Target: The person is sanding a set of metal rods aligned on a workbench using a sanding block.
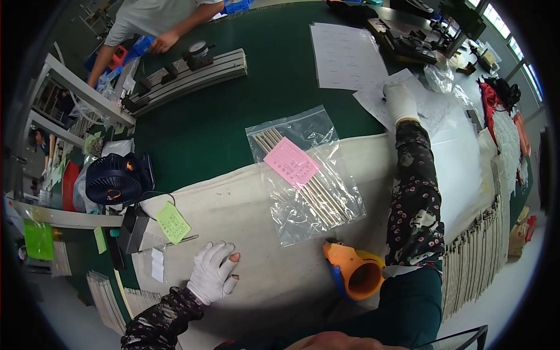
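Note:
My left hand (214,271), in a white glove, rests flat on the pale cloth (233,204) that covers the near part of the table, fingers spread, holding nothing. My right hand (401,102), also gloved, reaches far out and presses on a loose white sheet of paper (429,105); whether it grips a pen is unclear. Between my arms lies a clear plastic bag (306,172) holding several thin metal rods and a pink card (290,162). An orange tape dispenser (356,269) stands by my right elbow.
A black desk fan (114,178) and a green tag (172,222) sit at the left. Another person's hand (164,41) rests near a long metal rail with a dial gauge (198,49). Printed sheets (345,55) lie on the green mat. Stacked rods (475,256) line the right edge.

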`<act>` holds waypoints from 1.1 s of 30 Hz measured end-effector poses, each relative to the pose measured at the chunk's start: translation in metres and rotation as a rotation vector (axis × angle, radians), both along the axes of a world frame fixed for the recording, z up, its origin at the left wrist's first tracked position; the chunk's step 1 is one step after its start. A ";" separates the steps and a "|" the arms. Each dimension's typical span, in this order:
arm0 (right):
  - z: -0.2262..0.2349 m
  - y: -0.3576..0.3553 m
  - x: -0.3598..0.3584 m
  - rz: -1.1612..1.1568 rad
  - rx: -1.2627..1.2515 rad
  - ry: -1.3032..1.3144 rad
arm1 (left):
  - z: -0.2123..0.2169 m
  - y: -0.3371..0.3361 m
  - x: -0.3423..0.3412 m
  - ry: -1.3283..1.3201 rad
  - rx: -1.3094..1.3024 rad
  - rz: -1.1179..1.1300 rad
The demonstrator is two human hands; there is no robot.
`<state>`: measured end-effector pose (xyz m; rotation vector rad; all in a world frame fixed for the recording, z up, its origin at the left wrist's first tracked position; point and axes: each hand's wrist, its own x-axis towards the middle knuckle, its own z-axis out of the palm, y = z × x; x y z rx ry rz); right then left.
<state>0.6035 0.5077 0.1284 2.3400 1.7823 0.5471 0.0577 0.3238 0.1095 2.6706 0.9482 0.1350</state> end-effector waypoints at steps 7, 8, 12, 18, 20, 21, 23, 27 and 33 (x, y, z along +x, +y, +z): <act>-0.006 -0.024 -0.013 -0.126 0.074 0.222 | -0.006 -0.002 -0.003 -0.037 0.064 -0.010; 0.000 -0.028 -0.014 -0.160 0.051 0.221 | -0.006 -0.002 -0.003 -0.036 0.061 -0.012; 0.016 -0.040 -0.028 -0.144 0.060 0.206 | -0.006 0.000 0.000 -0.035 0.041 -0.031; 0.028 -0.065 -0.087 -0.021 0.028 0.271 | -0.008 -0.002 -0.011 -0.051 0.085 -0.013; 0.019 -0.069 -0.082 -0.028 -0.105 0.147 | -0.009 -0.001 -0.008 -0.056 0.083 -0.021; 0.019 -0.072 -0.080 -0.024 -0.102 0.145 | -0.010 0.000 -0.007 -0.053 0.086 -0.015; 0.025 -0.084 -0.073 -0.145 0.014 0.220 | -0.013 0.001 -0.005 -0.069 0.088 -0.019; 0.055 -0.109 -0.075 -0.184 0.191 0.310 | -0.015 0.000 -0.004 -0.109 0.103 -0.014; 0.054 -0.137 -0.057 -0.247 0.012 0.221 | -0.013 0.002 0.000 -0.148 0.098 0.009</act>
